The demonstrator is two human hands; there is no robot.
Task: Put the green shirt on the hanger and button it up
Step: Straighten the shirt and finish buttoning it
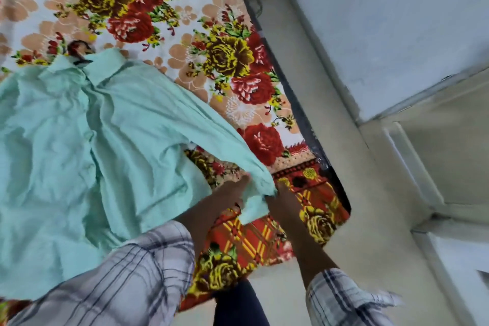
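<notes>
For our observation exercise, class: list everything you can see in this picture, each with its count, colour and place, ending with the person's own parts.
green shirt: one, pale green, spread on the bedspread.
hanger: one, dark, its top showing at the collar.
bedspread: one, white with red and yellow flowers, under the shirt.
checked sleeves: two, white and dark, on the forearms, bottom of view.
hands: two; left hand and right hand both hold the cuff of one shirt sleeve.
</notes>
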